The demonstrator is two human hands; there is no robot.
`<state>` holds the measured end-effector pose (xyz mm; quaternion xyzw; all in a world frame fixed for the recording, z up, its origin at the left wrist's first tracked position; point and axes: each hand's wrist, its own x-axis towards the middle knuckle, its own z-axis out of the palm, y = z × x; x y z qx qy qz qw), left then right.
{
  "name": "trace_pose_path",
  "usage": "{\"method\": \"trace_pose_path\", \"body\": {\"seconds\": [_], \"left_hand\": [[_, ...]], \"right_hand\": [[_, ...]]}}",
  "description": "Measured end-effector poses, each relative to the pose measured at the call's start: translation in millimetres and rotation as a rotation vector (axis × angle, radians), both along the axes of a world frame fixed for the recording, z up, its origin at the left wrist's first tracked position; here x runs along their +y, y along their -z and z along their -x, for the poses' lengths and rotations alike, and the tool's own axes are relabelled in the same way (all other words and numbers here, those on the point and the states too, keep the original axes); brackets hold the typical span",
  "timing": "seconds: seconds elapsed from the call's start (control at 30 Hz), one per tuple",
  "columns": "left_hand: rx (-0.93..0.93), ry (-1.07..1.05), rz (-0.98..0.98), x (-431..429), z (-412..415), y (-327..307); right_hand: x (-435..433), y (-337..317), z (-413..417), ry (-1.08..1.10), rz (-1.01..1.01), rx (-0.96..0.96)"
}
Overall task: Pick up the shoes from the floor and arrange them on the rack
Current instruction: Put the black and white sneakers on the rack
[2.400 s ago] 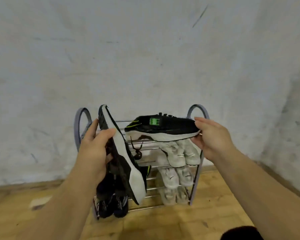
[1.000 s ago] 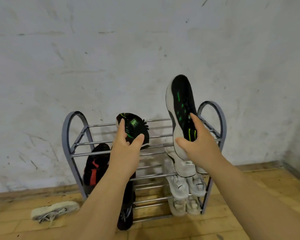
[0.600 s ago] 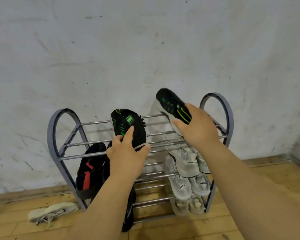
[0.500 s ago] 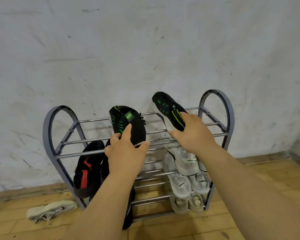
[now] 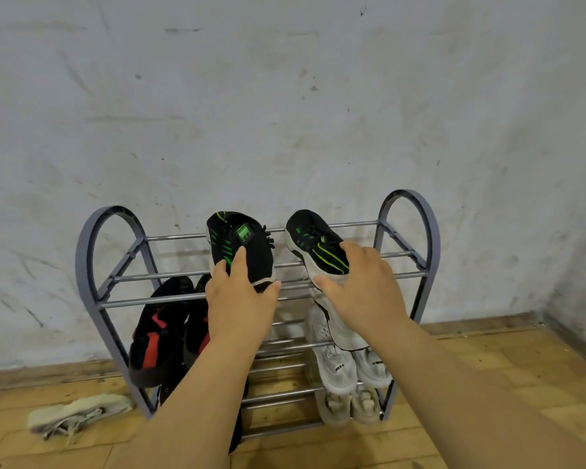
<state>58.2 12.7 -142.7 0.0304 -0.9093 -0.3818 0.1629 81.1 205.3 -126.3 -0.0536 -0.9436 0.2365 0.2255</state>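
Observation:
A grey metal shoe rack (image 5: 92, 265) stands against the wall. On its top shelf lie two black shoes with green marks, toes pointing at the wall. My left hand (image 5: 239, 299) grips the heel of the left black shoe (image 5: 239, 242). My right hand (image 5: 359, 286) holds the heel end of the right black shoe (image 5: 313, 243), thumb under its white sole. Both shoes rest on the top bars.
Black and red shoes (image 5: 159, 330) sit on the lower left shelves, white shoes (image 5: 339, 363) on the lower right ones. One pale shoe (image 5: 75, 412) lies on the wooden floor left of the rack. A wall corner is at the far right.
The right shoe came down from upright onto the top shelf beside the left shoe. My left hand stayed on the left shoe's heel.

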Motion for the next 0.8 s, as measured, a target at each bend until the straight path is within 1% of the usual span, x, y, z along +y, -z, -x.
{"method": "trace_pose_path", "body": {"seconds": [0.17,0.27,0.37,0.43,0.53,0.6,0.7,0.8], "left_hand": [[0.081,0.041,-0.213,-16,-8,-5],[0.110,0.061,-0.258,-30,-30,-20],[0.140,0.081,-0.291,-53,-53,-42],[0.153,0.120,-0.320,-74,-69,-61],[0.194,0.224,-0.312,-105,-96,-89],[0.214,0.301,-0.361,-126,-116,-104],[0.205,0.465,-0.515,-158,-138,-117],[0.158,0.644,-0.677,-178,-151,-116]], "right_hand": [[4,-3,-10,-0.040,-0.029,0.024],[3,-13,-17,-0.124,0.014,0.090],[-4,-22,-28,-0.253,0.039,0.170],[-9,-29,-38,-0.339,0.065,0.192],[-17,-42,-54,-0.453,0.097,0.148],[-21,-51,-63,-0.521,0.136,0.103],[-26,-60,-74,-0.596,0.137,0.019],[-33,-66,-83,-0.659,0.142,-0.107]]}}
